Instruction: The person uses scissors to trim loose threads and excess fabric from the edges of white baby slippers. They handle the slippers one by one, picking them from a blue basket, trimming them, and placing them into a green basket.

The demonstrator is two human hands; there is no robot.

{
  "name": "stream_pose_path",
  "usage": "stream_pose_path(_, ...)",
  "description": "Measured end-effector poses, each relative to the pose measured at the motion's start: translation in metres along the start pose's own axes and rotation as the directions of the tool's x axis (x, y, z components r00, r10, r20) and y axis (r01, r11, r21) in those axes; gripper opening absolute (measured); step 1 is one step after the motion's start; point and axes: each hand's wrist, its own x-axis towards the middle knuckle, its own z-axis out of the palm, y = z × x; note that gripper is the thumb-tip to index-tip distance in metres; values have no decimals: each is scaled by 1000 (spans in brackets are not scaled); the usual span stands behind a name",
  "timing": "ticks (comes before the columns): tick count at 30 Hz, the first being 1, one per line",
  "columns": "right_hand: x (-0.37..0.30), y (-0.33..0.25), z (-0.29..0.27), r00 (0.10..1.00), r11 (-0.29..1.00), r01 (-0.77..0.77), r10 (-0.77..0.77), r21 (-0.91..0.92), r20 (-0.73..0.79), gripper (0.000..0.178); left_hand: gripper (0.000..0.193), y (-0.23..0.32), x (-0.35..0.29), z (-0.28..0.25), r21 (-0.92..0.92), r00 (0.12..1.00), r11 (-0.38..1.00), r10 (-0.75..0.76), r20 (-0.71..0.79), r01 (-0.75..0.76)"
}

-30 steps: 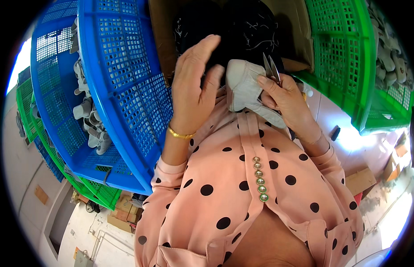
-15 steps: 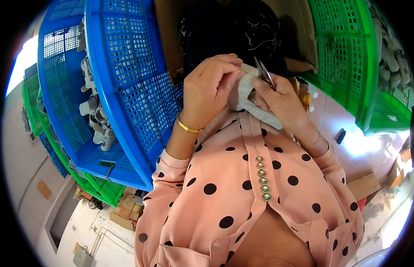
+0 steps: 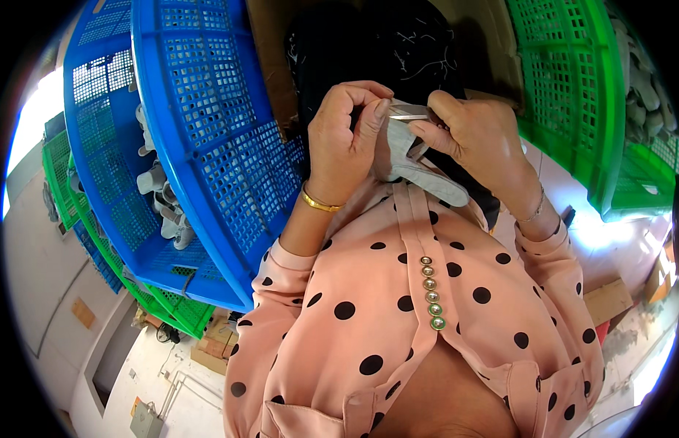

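A pale grey fabric piece (image 3: 429, 179), looking like a shoe upper, hangs over my lap with an opening in its middle. My left hand (image 3: 345, 139) pinches its upper left edge between thumb and fingers. My right hand (image 3: 479, 137) is closed around small metal scissors (image 3: 408, 115); their handles are hidden in the fingers. The blades point left along the piece's top edge, close to my left thumb. Whether they are cutting a thread there is too small to tell. My right thumb rests by the opening of the piece.
Blue mesh crates (image 3: 208, 95) stand close at my left, with grey shoes (image 3: 164, 204) inside. At my right is a green crate (image 3: 566, 95) holding more grey shoes (image 3: 639, 91). Loose thread bits lie on my dark trousers (image 3: 383, 44). An open cardboard box (image 3: 493, 55) is beyond my knees.
My right hand has risen and turned, so the scissors' blades swung from pointing up and away to lying leftward at the fabric's top edge. My left hand has shifted slightly, keeping its pinch.
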Motion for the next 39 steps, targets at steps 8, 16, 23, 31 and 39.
stream_pose_path(8, 3, 1, -2, 999, 997, 31, -30, -74, 15, 44, 8, -2, 1, 4, 45, 997, 997, 68, -25, -67)
stream_pose_path(16, 2, -7, -6, 999, 993, -4, 9, -122, 40, 42, 10, -2, 2, 12, 15, 989, 993, 122, -85, -121)
stream_pose_path(23, -1, 1, 2, 985, 963, -169, 158, 209, 66, 42, 16, 0, -2, 16, -610, 951, 767, -301, -65, 201)
stream_pose_path(31, 15, 19, -11, 949, 909, -117, -16, 399, 314, 54, 32, -15, -15, 20, -871, 870, 259, -392, 300, 417)
stream_pose_path(39, 5, 26, -1, 862, 753, -442, 204, 488, 465, 38, 25, -29, -45, 13, -135, 987, 980, -136, 86, 147)
